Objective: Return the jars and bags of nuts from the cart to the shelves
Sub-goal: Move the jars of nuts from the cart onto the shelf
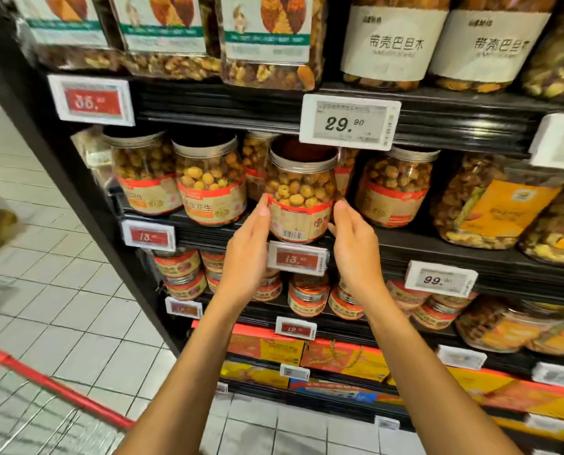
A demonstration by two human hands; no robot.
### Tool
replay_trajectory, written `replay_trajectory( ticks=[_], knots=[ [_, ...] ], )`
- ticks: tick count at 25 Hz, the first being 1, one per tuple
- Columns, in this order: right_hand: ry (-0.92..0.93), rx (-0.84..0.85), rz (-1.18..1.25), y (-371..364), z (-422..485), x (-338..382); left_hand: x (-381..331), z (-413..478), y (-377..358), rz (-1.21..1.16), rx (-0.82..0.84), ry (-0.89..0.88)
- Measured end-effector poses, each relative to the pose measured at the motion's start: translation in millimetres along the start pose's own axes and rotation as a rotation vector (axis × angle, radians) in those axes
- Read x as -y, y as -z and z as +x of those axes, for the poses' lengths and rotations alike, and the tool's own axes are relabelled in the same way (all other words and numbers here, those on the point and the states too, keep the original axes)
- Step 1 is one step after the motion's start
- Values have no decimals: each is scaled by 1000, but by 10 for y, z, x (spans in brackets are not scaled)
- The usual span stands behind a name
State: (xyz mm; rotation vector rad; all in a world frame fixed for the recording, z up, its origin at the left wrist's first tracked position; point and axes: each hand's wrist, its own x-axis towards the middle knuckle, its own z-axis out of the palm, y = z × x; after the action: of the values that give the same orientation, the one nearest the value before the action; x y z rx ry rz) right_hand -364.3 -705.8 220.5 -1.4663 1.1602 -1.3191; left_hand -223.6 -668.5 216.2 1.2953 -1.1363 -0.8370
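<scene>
A clear jar of coated nuts (302, 195) with a metal rim and a red-and-tan label stands at the front edge of the second shelf (438, 254). My left hand (246, 247) lies flat against the jar's left side with straight fingers. My right hand (354, 244) sits at the jar's right side, fingertips at the label; contact there is unclear. Similar jars (211, 182) stand to its left and right in the same row.
The red-rimmed wire cart (54, 389) is at the lower left over the tiled floor. Larger nut jars (394, 41) fill the shelf above, small tins (308, 293) the shelf below, boxed goods lower down. Price tags (349, 121) jut from shelf edges.
</scene>
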Motion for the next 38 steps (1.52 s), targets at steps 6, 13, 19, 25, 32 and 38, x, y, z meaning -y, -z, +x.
replay_trajectory(
  ticks=[6, 13, 19, 25, 32, 38],
  knots=[
    [-6, 23, -79, -387, -13, 113, 20, 71, 370, 46, -7, -31],
    [-44, 31, -22, -371, 16, 97, 106, 99, 354, 68, 4, -57],
    [2, -20, -91, -253, 14, 191, 14, 68, 274, -5, -188, -29],
    [-54, 401, 158, -469, -619, 173, 24, -885, 528, -211, -488, 138],
    [-300, 1097, 185, -1489, -2034, 31, 263, -3004, 1419, -299, -1178, 312],
    [-266, 1520, 58, -2457, -3234, 118, 465, -4464, 2310, -305, -1517, 522]
  ],
)
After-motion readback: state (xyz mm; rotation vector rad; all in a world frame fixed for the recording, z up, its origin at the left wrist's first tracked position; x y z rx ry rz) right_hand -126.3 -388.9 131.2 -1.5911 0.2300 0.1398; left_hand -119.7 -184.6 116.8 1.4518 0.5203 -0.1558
